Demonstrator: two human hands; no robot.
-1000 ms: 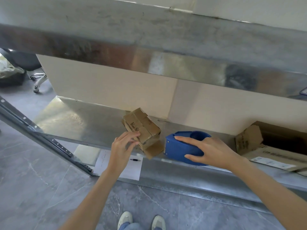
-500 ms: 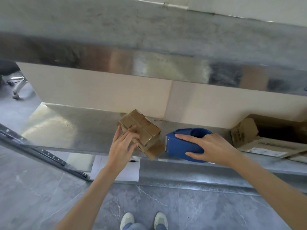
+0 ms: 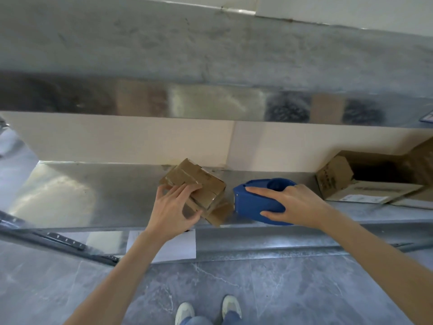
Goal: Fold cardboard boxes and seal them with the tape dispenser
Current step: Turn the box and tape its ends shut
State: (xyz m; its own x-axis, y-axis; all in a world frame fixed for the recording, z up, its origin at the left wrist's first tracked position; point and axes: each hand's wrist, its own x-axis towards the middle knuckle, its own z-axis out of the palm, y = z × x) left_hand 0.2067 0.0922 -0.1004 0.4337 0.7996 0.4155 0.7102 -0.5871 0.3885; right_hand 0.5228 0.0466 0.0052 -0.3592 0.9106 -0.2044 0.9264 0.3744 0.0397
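Observation:
A small brown cardboard box (image 3: 199, 181) sits tilted on the metal shelf (image 3: 93, 195), one loose flap hanging toward the shelf's front edge. My left hand (image 3: 174, 209) grips its left side, fingers on top and thumb underneath. Just to the right lies a blue tape dispenser (image 3: 257, 202), almost touching the box's flap. My right hand (image 3: 290, 205) holds the dispenser, index finger stretched along its top and thumb curled round its lower edge.
A larger open cardboard carton (image 3: 365, 181) with a white label lies at the shelf's right. An upper metal shelf (image 3: 210, 66) overhangs the work spot. A white paper sheet (image 3: 178, 245) lies below the shelf edge, above a grey marble floor and my shoes.
My left hand has slid up over the box's left side and closed round it, and the box has settled lower on the shelf. My right hand stays on the dispenser.

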